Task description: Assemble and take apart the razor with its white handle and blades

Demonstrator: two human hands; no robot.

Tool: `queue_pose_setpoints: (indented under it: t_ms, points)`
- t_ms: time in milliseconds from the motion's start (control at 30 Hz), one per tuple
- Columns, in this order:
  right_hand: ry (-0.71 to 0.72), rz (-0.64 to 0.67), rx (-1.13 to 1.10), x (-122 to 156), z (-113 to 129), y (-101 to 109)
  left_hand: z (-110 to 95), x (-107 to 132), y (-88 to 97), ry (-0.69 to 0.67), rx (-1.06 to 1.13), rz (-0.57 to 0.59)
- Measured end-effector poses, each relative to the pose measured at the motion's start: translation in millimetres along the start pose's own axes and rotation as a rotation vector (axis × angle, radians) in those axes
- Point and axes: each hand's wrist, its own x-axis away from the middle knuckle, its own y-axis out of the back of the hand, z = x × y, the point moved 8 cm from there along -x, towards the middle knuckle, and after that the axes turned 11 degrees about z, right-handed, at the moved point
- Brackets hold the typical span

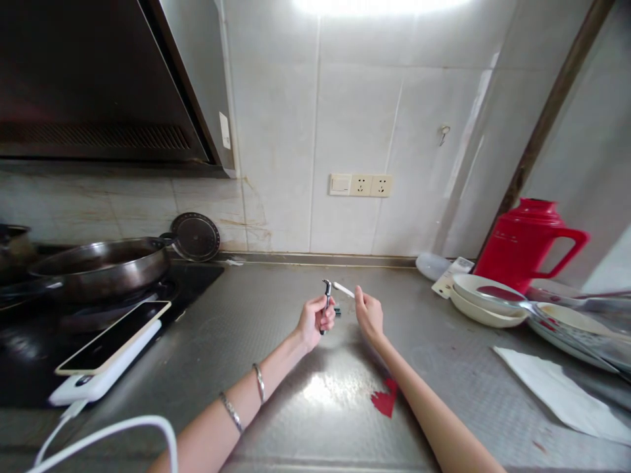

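My left hand point(314, 320) is closed round a small dark metal tool point(326, 295) that stands upright out of the fist; I cannot make out what kind of tool it is. My right hand point(369, 314) pinches one end of a small white stick-like piece point(343, 289), which points left toward the top of the tool without clearly touching it. Both hands hover over the middle of the steel counter point(276, 355). Two bracelets sit on my left forearm.
A wok point(101, 266) stands on the stove at left, with a phone on a white power bank point(111, 348) beside it and a cable trailing off. A red jug point(527, 243), stacked white bowls point(486, 299) and a paper sheet point(557, 391) are at right. A red scrap point(387, 399) lies on the counter.
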Motion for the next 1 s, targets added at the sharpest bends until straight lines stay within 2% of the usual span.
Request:
queue_pose_setpoints:
  t_ms: [167,333,433,533,667,767,900,1000]
  points:
    - [0.019,-0.037,-0.066,-1,9,2,5,-1,2.7,0.021,-0.063,-0.005]
    - [0.009,-0.016,0.004,-2,0,3,-2,-1,2.3,-0.012,-0.097,0.002]
    - [0.001,-0.047,-0.041,-3,-3,8,-1,-2,4.7,-0.008,-0.122,-0.005]
    - [0.005,-0.032,-0.096,-2,1,3,3,-2,5.2,0.006,-0.156,0.002]
    - [-0.004,0.024,-0.056,0,-2,-7,1,-2,3.5,-0.008,-0.185,0.018]
    - [-0.009,0.007,-0.03,-1,-4,-1,-5,-3,6.3,-0.035,-0.218,0.002]
    - [0.01,-0.057,-0.034,-4,4,13,-9,-4,14.8,-0.06,-0.336,-0.058]
    - [0.047,-0.027,0.026,-5,9,11,-9,-4,18.4,-0.069,-0.427,-0.077]
